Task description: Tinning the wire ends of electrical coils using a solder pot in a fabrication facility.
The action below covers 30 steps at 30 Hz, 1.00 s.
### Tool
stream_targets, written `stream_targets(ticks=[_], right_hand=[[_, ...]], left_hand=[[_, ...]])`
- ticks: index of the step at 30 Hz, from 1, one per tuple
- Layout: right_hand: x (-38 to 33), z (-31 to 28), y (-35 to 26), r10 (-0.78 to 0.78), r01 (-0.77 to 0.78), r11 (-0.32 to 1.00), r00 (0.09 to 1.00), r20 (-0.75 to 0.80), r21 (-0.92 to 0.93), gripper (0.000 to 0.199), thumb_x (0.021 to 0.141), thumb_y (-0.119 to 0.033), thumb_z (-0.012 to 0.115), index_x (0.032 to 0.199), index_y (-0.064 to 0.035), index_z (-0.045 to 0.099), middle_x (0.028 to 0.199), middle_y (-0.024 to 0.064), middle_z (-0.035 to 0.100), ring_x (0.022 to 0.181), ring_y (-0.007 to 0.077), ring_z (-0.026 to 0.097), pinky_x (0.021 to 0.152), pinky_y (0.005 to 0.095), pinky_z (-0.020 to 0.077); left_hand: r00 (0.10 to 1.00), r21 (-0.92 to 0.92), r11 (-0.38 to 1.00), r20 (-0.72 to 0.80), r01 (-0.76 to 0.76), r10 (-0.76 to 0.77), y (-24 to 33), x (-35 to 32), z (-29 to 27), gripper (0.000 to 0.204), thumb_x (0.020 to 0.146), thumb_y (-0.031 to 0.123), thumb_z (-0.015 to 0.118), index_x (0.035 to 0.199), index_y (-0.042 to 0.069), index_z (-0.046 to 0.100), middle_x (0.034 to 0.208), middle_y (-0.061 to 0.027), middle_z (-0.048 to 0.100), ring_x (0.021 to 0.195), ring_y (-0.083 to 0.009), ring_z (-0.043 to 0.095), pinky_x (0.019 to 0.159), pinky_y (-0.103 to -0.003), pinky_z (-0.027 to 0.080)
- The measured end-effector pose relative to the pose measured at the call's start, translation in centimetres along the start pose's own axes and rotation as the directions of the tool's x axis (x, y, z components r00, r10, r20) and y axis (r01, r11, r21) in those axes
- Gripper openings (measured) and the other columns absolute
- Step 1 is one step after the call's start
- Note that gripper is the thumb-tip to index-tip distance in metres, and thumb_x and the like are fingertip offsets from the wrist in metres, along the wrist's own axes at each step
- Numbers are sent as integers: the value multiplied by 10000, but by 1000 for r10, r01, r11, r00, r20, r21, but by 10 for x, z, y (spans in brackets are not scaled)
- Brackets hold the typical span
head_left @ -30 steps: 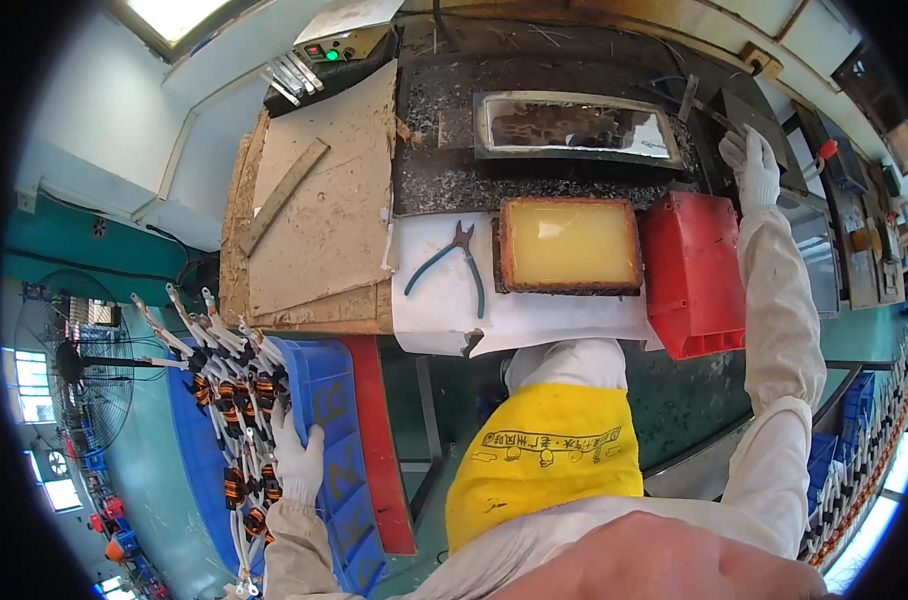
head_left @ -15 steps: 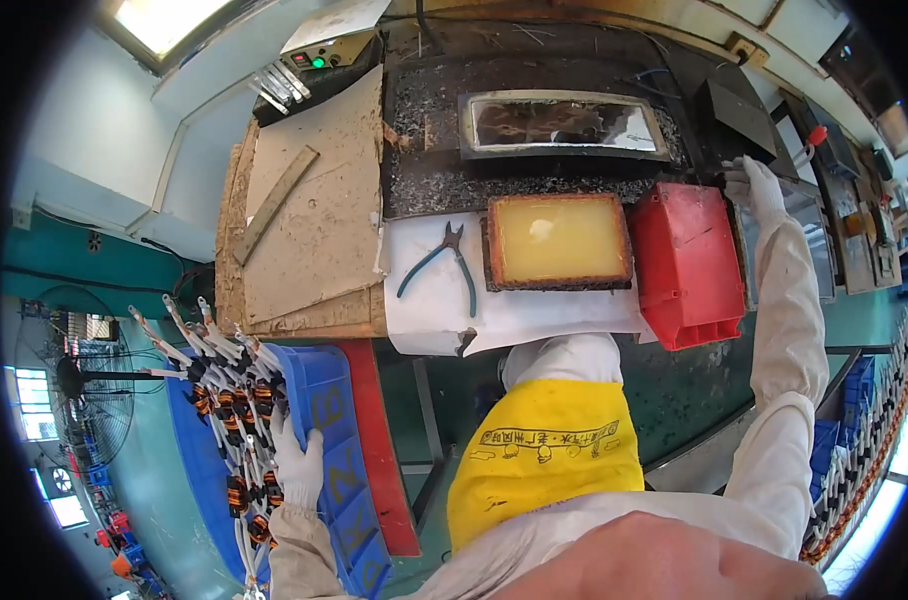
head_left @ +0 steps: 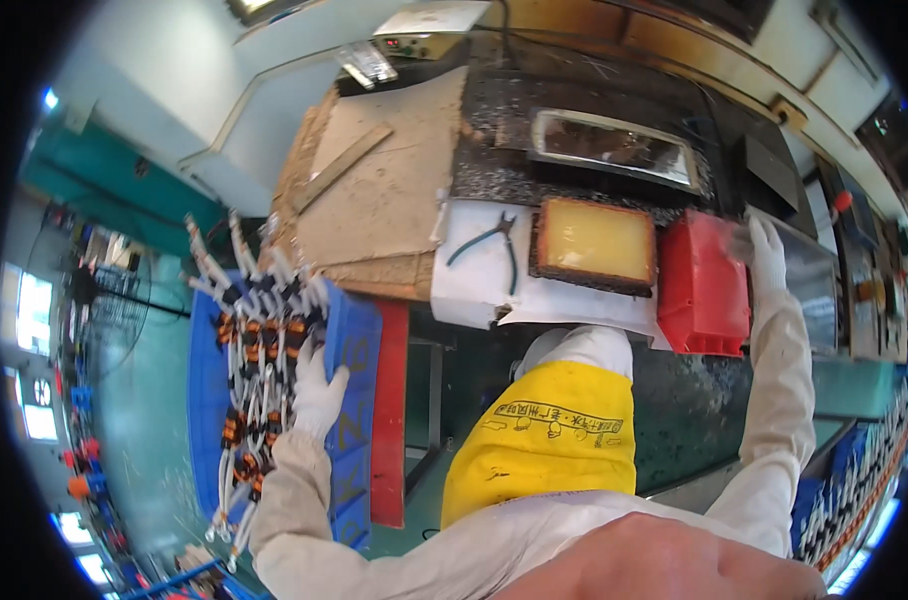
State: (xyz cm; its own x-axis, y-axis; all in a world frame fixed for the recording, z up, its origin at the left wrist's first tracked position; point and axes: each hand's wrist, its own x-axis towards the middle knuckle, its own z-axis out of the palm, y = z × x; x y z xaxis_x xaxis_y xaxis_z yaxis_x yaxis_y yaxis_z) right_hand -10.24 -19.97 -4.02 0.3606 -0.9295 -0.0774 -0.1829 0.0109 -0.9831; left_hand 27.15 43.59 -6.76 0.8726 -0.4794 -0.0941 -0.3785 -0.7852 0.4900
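Observation:
My left hand (head_left: 317, 395), in a white glove, is at the right wall of a blue bin (head_left: 359, 400), next to white cables with black and orange ring-shaped parts (head_left: 264, 340). Its thumb stands apart from the fingers, which are partly hidden; I see nothing gripped. At the right, my gloved right hand (head_left: 766, 250) reaches forward beside a red plastic bin (head_left: 704, 285). Those fingers are stretched out, slightly blurred, near the red bin's far right edge and over a grey metal-looking surface (head_left: 809, 285). Whether they touch the red bin I cannot tell.
Blue-handled cutters (head_left: 507, 235) lie on white paper left of a block-shaped tray of yellow material (head_left: 599, 240). Behind stands a metal-rimmed rectangular pot (head_left: 614, 150) with a dark, shiny surface. A wooden strip (head_left: 344, 168) rests on a board. A fan (head_left: 84, 285) stands far left.
The whole view has turned, so the bench sits farther right and lower. My left hand has moved slightly forward along the blue bin; my right hand is closer to the red bin's edge.

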Motion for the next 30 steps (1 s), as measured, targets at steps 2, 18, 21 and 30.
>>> stream_targets(ticks=[2, 18, 21, 30], right_hand=[[-24, 31, 2, -10, 9, 1000, 996, 94, 14, 378, 1010, -326, 567, 1278, -60, 591, 934, 84, 687, 754, 168, 673, 704, 289, 547], [-10, 36, 58, -302, 303, 953, 952, -47, 19, 289, 1026, -240, 553, 1226, -48, 636, 944, 41, 666, 775, 98, 630, 721, 237, 539], [-15, 36, 50, -287, 287, 958, 957, -44, -1, 311, 1028, -260, 548, 1248, -56, 628, 968, 43, 661, 786, 114, 628, 749, 245, 544], [0, 33, 60, -255, 256, 966, 967, -14, 42, 338, 1026, -285, 553, 1265, -57, 623, 1018, 58, 664, 853, 142, 643, 794, 254, 538]], left_hand=[[999, 13, 1000, -32, 9, -9, -3, -2, 0, 524, 864, 201, 637, 1355, 54, 527, 1513, -218, 366, 1356, -414, 391, 1125, -448, 341], [1000, 130, 992, -5, 7, -6, 1, -5, -6, 573, 857, 330, 616, 1387, 134, 525, 1542, -187, 356, 1352, -402, 422, 1128, -432, 356], [1000, 131, 991, 6, 8, -8, 5, -5, -8, 577, 853, 337, 607, 1387, 136, 527, 1543, -170, 361, 1339, -387, 447, 1116, -420, 377], [991, 95, 988, 50, 119, -124, 18, -10, -16, 569, 865, 344, 560, 1392, 135, 522, 1572, -119, 332, 1327, -359, 473, 1103, -404, 397]])
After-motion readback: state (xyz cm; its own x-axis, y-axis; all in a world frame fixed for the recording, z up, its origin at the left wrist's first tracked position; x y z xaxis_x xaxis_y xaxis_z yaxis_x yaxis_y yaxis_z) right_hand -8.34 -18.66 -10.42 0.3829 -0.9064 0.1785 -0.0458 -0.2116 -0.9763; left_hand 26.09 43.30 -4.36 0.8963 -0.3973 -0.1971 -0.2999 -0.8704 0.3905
